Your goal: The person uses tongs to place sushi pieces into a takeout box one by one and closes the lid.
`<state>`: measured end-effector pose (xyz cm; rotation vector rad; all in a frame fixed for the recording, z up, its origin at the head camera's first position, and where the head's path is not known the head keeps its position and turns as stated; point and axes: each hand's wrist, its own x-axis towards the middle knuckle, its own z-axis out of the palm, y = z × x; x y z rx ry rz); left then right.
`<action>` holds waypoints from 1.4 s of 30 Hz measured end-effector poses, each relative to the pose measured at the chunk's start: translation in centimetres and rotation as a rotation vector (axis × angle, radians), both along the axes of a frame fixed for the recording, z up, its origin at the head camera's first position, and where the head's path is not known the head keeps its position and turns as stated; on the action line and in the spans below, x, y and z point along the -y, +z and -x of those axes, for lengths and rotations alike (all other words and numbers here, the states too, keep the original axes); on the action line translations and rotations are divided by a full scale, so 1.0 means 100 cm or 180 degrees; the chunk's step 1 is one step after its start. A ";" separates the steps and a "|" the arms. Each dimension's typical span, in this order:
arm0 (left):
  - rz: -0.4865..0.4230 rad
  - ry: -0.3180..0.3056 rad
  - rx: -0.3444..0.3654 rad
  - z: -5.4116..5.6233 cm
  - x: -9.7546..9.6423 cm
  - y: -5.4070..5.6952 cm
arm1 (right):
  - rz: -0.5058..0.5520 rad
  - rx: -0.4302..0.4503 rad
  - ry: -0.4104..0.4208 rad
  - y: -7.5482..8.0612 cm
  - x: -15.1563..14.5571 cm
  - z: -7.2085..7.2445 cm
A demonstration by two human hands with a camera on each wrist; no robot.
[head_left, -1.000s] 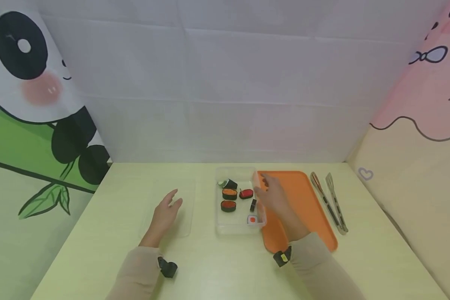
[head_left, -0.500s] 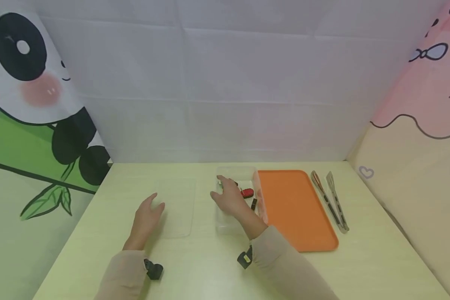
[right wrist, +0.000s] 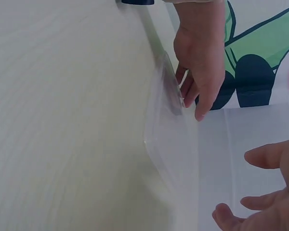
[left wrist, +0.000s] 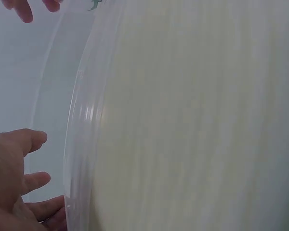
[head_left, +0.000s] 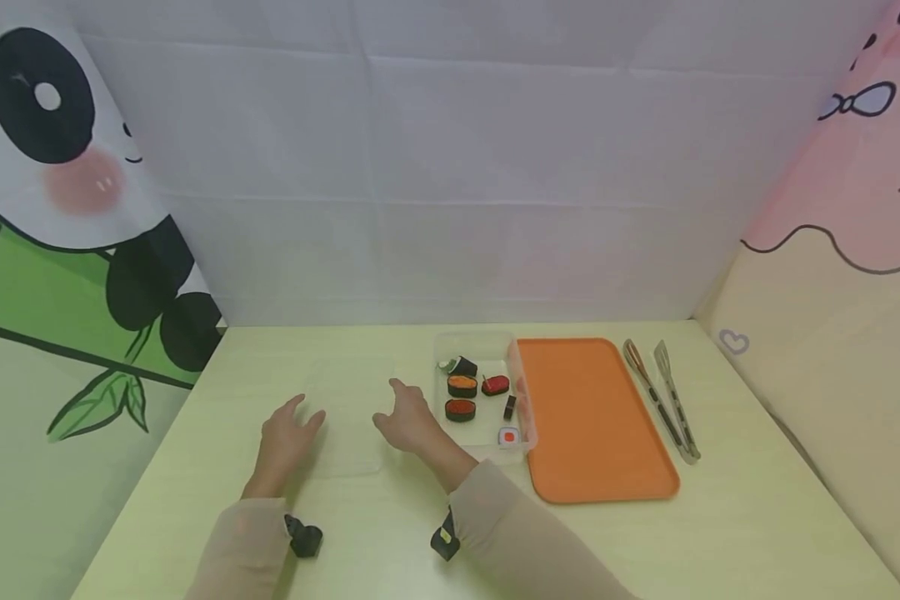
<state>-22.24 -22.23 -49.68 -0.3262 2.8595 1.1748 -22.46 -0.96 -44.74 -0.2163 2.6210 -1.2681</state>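
Note:
A clear plastic lid [head_left: 348, 417] lies on the table between the two hands. My left hand [head_left: 282, 440] is at its left edge, thumb and fingers spread; in the left wrist view the lower fingers [left wrist: 45, 209] reach the lid's rim [left wrist: 82, 110]. My right hand [head_left: 411, 421] hovers by the lid's right side, fingers apart and holding nothing. In the right wrist view, a gap shows between the right hand [right wrist: 267, 192] and the lid [right wrist: 166, 130]. Right of that hand, a clear box [head_left: 487, 446] contains several sushi pieces, among them an orange-topped one [head_left: 462, 385].
An orange tray [head_left: 600, 417] lies against the box's right side. Beyond it are metal tongs [head_left: 666, 400] with their arms spread. A pale wall [head_left: 450, 167] closes off the back of the table, with printed cartoon panels on both sides.
My right hand has swept left from the tray, across the box, to the lid's right side. My left hand has moved left and slightly down to the lid's left edge.

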 end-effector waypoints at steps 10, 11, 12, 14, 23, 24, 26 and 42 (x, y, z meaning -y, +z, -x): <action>0.0144 0.0020 -0.0040 0.000 -0.001 -0.006 | -0.0141 0.0127 -0.0291 -0.028 0.015 0.005; 0.0134 0.0019 -0.0049 0.000 -0.002 -0.007 | -0.0141 0.0130 -0.0308 -0.031 0.016 0.006; 0.0123 0.0023 -0.0056 0.000 -0.002 -0.007 | -0.0129 0.0134 -0.0318 -0.033 0.017 0.007; 0.0081 0.0051 -0.0047 0.000 -0.003 -0.008 | -0.0105 0.0126 -0.0324 -0.038 0.018 0.008; -0.0108 0.0129 0.0082 0.002 -0.005 -0.006 | 0.0069 0.0043 -0.0237 -0.043 0.020 0.012; -0.0114 0.0121 0.0103 0.002 -0.004 -0.006 | 0.0074 0.0029 -0.0226 -0.043 0.020 0.012; -0.0148 0.0095 0.0139 0.002 -0.002 -0.004 | 0.0101 0.0007 -0.0204 -0.043 0.020 0.013; -0.0952 0.0122 0.0334 -0.003 0.010 0.020 | 0.0185 -0.0060 0.0094 0.006 -0.007 0.016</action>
